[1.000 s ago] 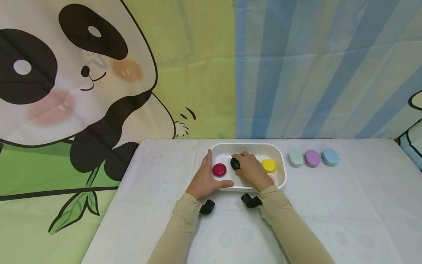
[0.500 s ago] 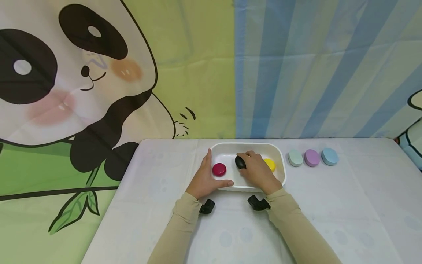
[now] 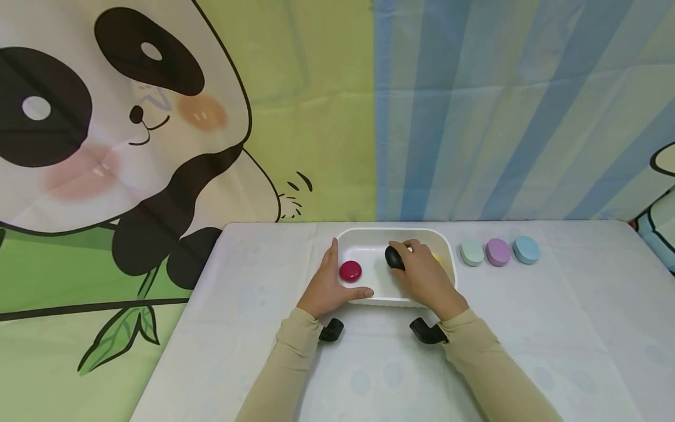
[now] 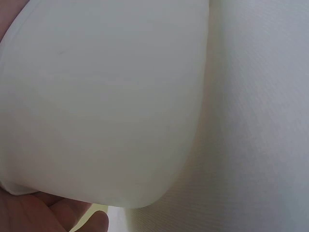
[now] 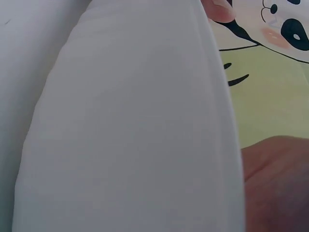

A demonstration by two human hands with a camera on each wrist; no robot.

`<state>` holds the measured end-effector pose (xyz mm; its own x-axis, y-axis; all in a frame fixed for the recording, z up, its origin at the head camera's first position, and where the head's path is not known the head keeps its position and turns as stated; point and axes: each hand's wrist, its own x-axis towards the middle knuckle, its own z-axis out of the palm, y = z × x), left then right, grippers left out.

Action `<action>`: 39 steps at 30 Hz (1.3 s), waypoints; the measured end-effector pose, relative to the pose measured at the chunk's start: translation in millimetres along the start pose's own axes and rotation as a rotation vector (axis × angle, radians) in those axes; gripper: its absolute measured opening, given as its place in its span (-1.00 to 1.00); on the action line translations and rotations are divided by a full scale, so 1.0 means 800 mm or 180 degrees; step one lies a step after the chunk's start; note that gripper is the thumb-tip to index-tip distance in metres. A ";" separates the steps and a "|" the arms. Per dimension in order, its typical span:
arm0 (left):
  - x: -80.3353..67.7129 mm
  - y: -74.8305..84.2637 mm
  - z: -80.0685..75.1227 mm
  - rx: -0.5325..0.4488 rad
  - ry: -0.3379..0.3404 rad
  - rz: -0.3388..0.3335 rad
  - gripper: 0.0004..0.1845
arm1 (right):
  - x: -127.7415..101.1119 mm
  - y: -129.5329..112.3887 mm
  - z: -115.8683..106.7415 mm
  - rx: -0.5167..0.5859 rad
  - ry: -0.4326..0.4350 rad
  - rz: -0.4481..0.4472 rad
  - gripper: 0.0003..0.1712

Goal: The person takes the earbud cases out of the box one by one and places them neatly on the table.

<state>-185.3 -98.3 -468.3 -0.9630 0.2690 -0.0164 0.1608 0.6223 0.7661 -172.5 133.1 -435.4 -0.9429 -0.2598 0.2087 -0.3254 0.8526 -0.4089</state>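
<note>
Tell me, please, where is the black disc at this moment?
In the head view, the black disc is inside the white tray, near its middle, in the grip of the right hand; the red disc lies to its left.

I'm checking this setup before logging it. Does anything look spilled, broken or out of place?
Nothing stands out. The white tray sits level on the table, held at its corner by the left hand. The right hand grips a black disc inside it, beside a red disc. Three pastel discs stand in a row.
</note>
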 end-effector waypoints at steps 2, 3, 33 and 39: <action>0.001 -0.001 0.000 0.0031 -0.0005 -0.0004 0.53 | -0.003 0.002 -0.003 0.0023 0.0010 0.0028 -0.34; 0.001 -0.001 0.001 0.0048 0.0001 0.0002 0.53 | -0.005 0.003 -0.005 0.0028 0.0012 0.0034 -0.33; -0.001 -0.002 0.001 0.0045 -0.0006 -0.0007 0.53 | -0.057 0.032 -0.048 0.0132 0.0306 -0.0081 -0.35; -0.001 -0.001 0.001 0.0029 -0.0008 -0.0010 0.53 | -0.066 0.039 -0.055 0.0133 0.0272 0.0074 -0.33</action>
<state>-184.2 -98.6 -469.1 -0.9630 0.2689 -0.0204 0.1598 0.6298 0.7601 -129.2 193.1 -420.1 -0.9412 -0.1990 0.2731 -0.3080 0.8378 -0.4509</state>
